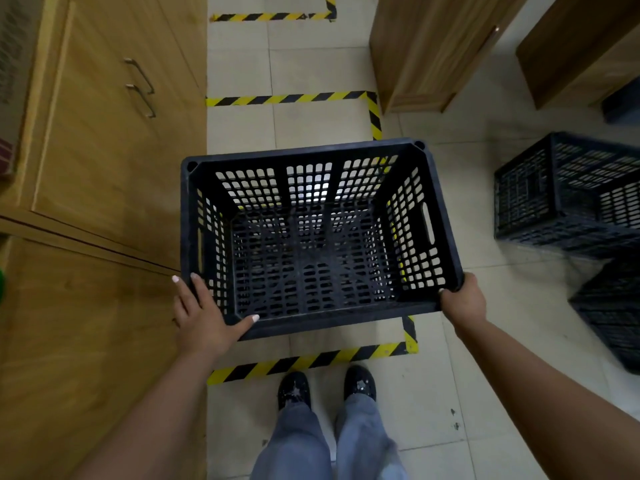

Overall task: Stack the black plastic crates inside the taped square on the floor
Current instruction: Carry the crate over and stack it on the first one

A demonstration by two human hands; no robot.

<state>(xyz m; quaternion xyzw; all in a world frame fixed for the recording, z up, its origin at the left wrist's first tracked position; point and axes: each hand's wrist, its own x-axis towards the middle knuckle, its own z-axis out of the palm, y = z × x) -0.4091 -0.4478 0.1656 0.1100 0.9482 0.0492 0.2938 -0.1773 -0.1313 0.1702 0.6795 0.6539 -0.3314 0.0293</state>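
A black perforated plastic crate (320, 237), open side up and with nothing in it, is held over the square marked with yellow-and-black tape (287, 98) on the tiled floor. My left hand (202, 315) grips its near left corner, thumb laid along the near rim. My right hand (462, 296) grips the near right corner, fingers curled round the rim. The crate hides most of the square's inside. Two more black crates lie on the floor to the right, one (568, 195) on its side and another (613, 310) nearer, cut off by the frame edge.
Wooden cabinets (104, 168) with metal handles run along the left, touching the square's left side. A wooden unit (433, 53) stands at the back right. A second taped outline (273, 17) lies farther ahead. My feet (325, 386) stand just behind the near tape line.
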